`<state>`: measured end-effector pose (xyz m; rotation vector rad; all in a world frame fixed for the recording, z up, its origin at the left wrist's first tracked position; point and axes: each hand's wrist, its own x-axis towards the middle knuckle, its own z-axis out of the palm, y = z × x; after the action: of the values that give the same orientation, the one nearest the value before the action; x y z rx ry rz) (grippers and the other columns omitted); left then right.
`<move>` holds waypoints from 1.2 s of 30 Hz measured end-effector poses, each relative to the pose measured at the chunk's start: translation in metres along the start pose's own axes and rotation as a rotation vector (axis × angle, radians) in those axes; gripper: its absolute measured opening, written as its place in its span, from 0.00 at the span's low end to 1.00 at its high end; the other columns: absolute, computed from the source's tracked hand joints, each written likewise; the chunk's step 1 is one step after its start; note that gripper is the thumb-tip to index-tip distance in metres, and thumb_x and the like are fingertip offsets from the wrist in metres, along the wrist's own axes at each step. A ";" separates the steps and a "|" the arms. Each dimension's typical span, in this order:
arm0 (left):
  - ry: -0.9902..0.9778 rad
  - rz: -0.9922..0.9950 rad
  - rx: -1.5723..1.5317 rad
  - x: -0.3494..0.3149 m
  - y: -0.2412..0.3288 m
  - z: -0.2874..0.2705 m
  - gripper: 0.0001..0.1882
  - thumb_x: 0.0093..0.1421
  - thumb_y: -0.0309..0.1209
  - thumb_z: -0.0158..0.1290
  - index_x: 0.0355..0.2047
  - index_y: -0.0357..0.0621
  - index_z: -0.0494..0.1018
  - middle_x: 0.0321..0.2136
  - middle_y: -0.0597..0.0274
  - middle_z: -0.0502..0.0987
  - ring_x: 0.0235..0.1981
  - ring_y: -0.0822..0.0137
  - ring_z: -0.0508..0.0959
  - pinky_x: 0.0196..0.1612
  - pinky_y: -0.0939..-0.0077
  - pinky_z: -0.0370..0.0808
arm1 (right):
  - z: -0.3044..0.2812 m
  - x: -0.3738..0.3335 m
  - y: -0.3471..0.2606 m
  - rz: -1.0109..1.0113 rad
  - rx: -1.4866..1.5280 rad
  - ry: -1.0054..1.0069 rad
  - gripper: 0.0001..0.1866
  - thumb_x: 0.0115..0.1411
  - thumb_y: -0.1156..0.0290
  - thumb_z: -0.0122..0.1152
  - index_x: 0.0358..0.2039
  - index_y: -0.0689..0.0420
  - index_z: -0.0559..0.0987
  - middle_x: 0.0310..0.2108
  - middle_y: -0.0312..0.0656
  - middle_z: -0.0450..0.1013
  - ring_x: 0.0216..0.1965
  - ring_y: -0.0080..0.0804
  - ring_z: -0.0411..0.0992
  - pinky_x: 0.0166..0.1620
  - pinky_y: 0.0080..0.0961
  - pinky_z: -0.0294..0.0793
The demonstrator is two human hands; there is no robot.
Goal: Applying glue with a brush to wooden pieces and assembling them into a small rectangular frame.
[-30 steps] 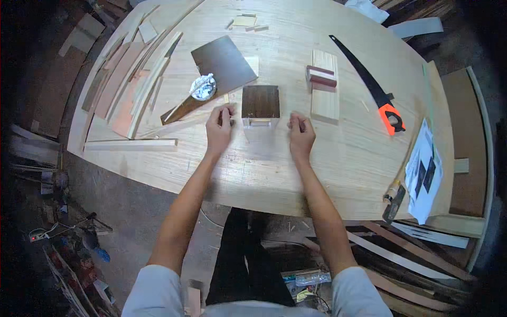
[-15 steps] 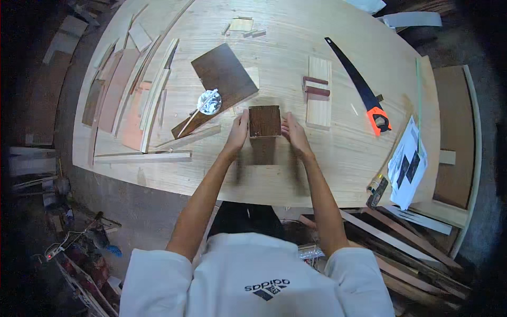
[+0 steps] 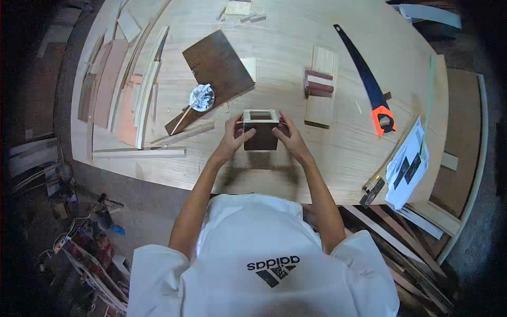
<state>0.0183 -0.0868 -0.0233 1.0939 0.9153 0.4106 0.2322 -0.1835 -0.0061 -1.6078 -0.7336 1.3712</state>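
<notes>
A small dark brown wooden box (image 3: pixel 260 140) with a pale rim around an opening on its upper side is held over the near middle of the table. My left hand (image 3: pixel 231 138) grips its left side, the thumb lying on the near brown face. On the opposite side my right hand (image 3: pixel 292 138) closes on it in the same way; the fingers behind the box are partly hidden. Beyond the left hand, a round foil-lined dish (image 3: pixel 206 100) with a pale stick across it rests on a dark brown board (image 3: pixel 224 63).
Wood strips (image 3: pixel 140 153) and thin panels lie at the left of the table (image 3: pixel 264 182). To the right are a pale block (image 3: pixel 318 111) with dark red pieces, a handsaw (image 3: pixel 364 74) with an orange handle, and printed paper (image 3: pixel 401 193). Small offcuts (image 3: pixel 238 8) sit at the far side.
The box has been tipped: a brown face was uppermost, and now the pale-rimmed opening shows. My thumbs have come onto its near face. The whole view has shifted slightly.
</notes>
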 end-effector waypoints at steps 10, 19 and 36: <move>-0.142 0.150 0.345 -0.031 -0.001 -0.011 0.56 0.51 0.40 0.70 0.72 0.44 0.45 0.68 0.48 0.56 0.70 0.50 0.57 0.71 0.56 0.53 | -0.007 -0.023 0.010 -0.324 -0.273 -0.142 0.60 0.46 0.63 0.81 0.73 0.54 0.51 0.68 0.48 0.56 0.68 0.44 0.58 0.70 0.40 0.56; -0.213 0.381 0.702 -0.055 -0.026 -0.020 0.63 0.46 0.42 0.72 0.73 0.45 0.41 0.71 0.47 0.48 0.72 0.48 0.50 0.72 0.53 0.50 | -0.004 -0.054 0.040 -0.473 -0.573 -0.159 0.67 0.42 0.60 0.82 0.74 0.54 0.45 0.73 0.49 0.47 0.72 0.47 0.49 0.73 0.44 0.49; -0.177 0.420 0.680 -0.058 -0.019 -0.011 0.66 0.43 0.41 0.75 0.73 0.45 0.40 0.72 0.48 0.48 0.73 0.50 0.50 0.73 0.57 0.52 | -0.023 -0.050 0.041 -0.466 -0.559 -0.215 0.67 0.40 0.61 0.83 0.74 0.51 0.46 0.74 0.47 0.47 0.74 0.47 0.46 0.73 0.46 0.46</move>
<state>-0.0269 -0.1291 -0.0172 1.9318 0.6723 0.3409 0.2397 -0.2501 -0.0196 -1.5602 -1.6190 1.0490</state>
